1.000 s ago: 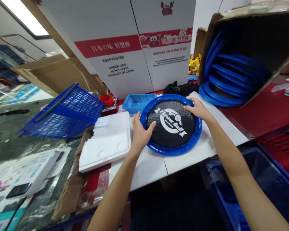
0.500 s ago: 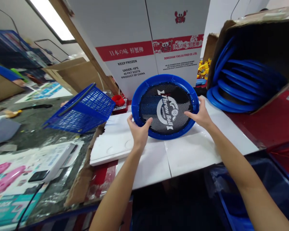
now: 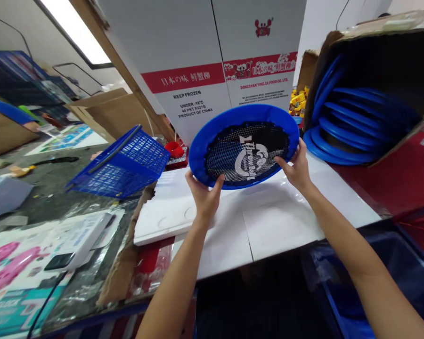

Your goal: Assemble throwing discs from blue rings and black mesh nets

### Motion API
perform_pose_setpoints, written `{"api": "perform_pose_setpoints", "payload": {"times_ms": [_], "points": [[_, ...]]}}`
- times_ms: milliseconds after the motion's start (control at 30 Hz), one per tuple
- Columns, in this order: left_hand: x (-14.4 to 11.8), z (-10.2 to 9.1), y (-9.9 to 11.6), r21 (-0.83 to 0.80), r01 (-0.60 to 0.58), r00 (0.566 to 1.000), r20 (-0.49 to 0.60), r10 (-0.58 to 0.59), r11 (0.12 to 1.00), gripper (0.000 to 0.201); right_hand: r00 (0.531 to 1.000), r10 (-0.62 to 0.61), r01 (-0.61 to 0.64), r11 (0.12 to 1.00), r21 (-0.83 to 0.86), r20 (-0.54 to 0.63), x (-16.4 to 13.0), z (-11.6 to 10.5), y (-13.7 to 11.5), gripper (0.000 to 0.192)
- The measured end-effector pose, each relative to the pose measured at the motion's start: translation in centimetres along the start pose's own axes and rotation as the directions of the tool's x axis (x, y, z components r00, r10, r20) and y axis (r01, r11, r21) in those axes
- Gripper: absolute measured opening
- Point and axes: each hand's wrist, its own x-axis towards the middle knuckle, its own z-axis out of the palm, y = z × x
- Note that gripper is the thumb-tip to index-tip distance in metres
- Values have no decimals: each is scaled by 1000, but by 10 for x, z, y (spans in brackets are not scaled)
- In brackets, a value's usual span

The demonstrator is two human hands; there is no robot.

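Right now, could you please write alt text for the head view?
Both hands, left hand and right hand, hold a blue-rimmed mesh disc tilted above white boards. A blue basket lies left; a carton of blue rings sits right.

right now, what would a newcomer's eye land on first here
First the big blue disc with black mesh and white lettering, held up off the white board at mid-frame, left hand on its lower edge and right hand on its right edge. Next, the cardboard box at upper right stuffed with more blue rings, and the tilted blue basket to the left.
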Motion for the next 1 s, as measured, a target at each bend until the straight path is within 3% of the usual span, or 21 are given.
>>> {"api": "perform_pose_setpoints", "payload": {"times_ms": [100,233,533,767,867,1000], "points": [[-1,1,-4,33,14,1000,19,-15,999,65,994,12,-10,1000,20,-110,4,0,9,104],[0,0,-1,28,31,1000,-1,-31,999,65,997,80,-80,996,-37,-9,7,3,24,97],[-3,1,0,14,-28,997,74,27,1000,69,976,201,-206,977,62,83,9,-1,42,94],[-1,-1,-5,38,15,994,108,-19,999,71,963,240,-263,939,221,125,16,-6,46,57],[2,-3,-7,32,88,989,114,-91,996,70,955,242,-283,916,286,169,18,-14,42,45],[3,-6,-6,23,176,978,110,-178,984,69,964,231,-261,912,315,130,19,-20,39,35]]}}
